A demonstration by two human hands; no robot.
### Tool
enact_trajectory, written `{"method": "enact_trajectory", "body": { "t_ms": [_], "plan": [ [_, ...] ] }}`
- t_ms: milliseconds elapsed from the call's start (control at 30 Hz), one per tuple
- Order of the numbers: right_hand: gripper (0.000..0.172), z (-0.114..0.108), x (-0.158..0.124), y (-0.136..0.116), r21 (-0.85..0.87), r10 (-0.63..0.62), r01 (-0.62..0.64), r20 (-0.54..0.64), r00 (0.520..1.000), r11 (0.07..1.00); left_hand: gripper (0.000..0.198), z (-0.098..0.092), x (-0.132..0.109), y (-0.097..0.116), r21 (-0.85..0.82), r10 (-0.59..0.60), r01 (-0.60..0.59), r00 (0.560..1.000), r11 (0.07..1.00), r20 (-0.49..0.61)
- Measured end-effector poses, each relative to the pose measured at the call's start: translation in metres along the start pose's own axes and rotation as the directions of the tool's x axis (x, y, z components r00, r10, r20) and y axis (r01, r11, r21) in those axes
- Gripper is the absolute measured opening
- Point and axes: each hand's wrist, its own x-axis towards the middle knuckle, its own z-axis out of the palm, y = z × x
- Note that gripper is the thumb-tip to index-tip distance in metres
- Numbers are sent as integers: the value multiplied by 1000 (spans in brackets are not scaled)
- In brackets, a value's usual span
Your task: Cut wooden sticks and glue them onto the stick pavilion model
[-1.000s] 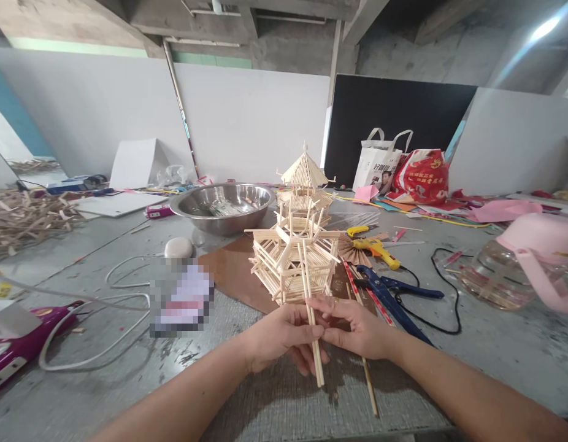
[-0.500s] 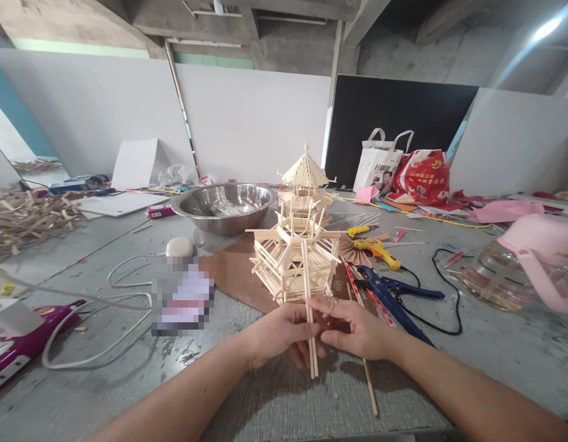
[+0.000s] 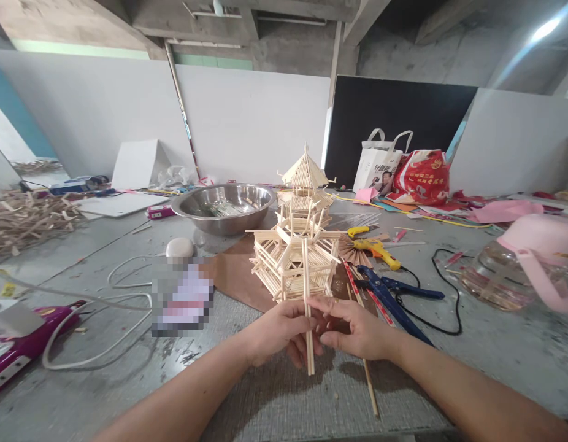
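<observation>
A tiered pagoda model built of thin wooden sticks stands on a brown sheet on the grey table. Just in front of it, my left hand and my right hand meet and pinch a pair of long wooden sticks held almost upright. The sticks' upper ends lean against the model's lower tier and their lower ends hang below my fingers. Another loose stick lies on the table under my right hand.
Behind the model stands a steel bowl. To the right lie a yellow glue gun, blue cutters, a black cord and a pink-lidded glass jar. A purple tool with white cable and a stick pile sit left.
The pair of sticks has slid upward through my fingers and turned more upright, so less of it hangs below my hands. The hands stayed in place.
</observation>
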Motion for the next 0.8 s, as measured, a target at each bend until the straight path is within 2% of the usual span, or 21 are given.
{"method": "enact_trajectory", "body": {
  "t_ms": [167, 467, 667, 800],
  "plan": [
    [58, 1, 1, 2, 45, -26, 27, -8, 1000, 999, 21, 1, -1, 3, 13, -5, 5, 1000, 1000, -11],
    [57, 0, 2, -2, 29, -7, 8, -19, 1000, 1000, 28, 0, 0, 0, -12, 11, -11, 1000, 1000, 9],
    [50, 0, 3, -2, 38, -23, 24, -30, 999, 999, 35, 0, 0, 0, -1, 14, -14, 999, 1000, -35],
    [52, 0, 3, -2, 67, -11, 13, -23, 1000, 998, 37, 0, 1, -1, 2, 28, -28, 999, 1000, -41]
  ]
}}
